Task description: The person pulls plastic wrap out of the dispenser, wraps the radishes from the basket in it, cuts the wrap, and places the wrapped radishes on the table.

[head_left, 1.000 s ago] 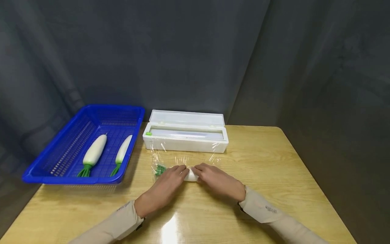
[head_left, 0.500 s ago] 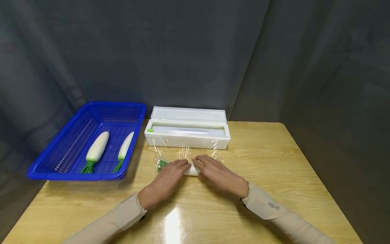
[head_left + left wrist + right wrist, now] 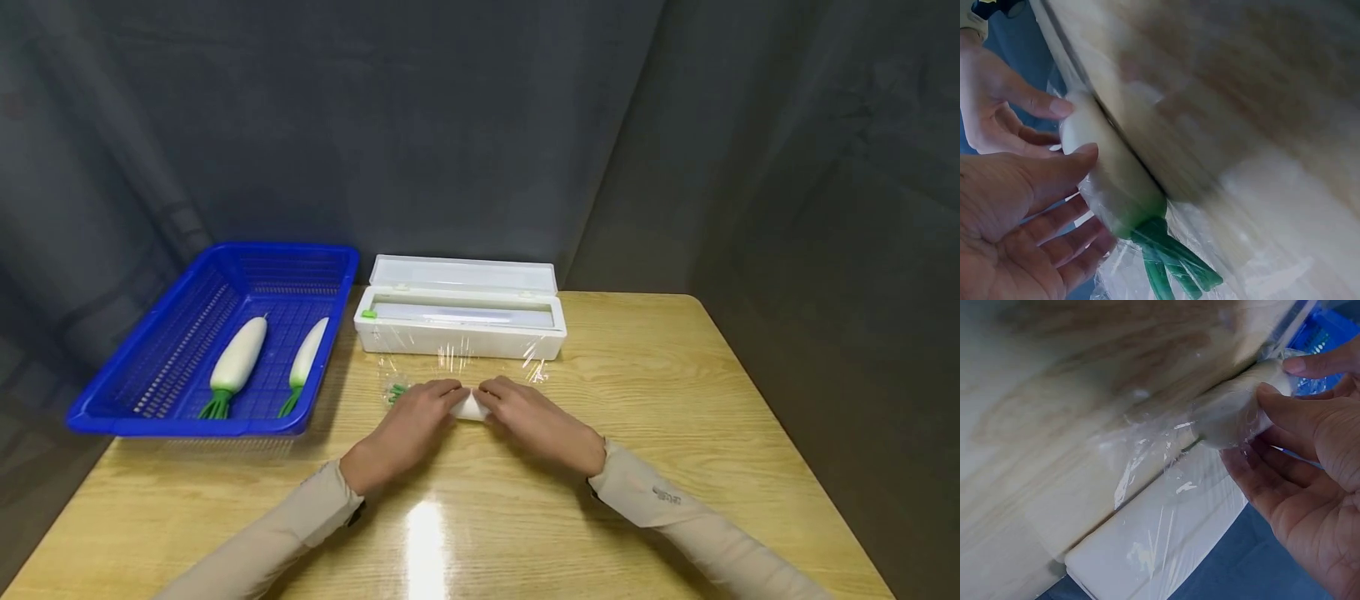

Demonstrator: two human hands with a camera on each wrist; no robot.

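A white radish [image 3: 470,407] with green stalks lies crosswise on the table, wrapped in clear cling film [image 3: 1166,456]. My left hand [image 3: 416,419] holds its stalk-side half, thumb on the near side and fingers curled over the far side. Next to it, my right hand [image 3: 536,421] grips the other half the same way, the two thumbs close together. In the left wrist view the green stalks [image 3: 1175,265] spread inside the film. From the radish the film stretches to the white cling film dispenser [image 3: 461,340], whose lid stands up over the roll [image 3: 465,314].
A blue plastic basket [image 3: 187,427] stands at the left of the table, holding two more white radishes, one of them a whole radish [image 3: 240,354] and the other a radish [image 3: 306,358] partly hidden by the basket wall. Dark curtains [image 3: 420,125] hang behind the wooden table [image 3: 645,400].
Both hands have rolled the radish a little away from me, nearer the dispenser, and less of the green stalks shows. The whole head view has shifted slightly.
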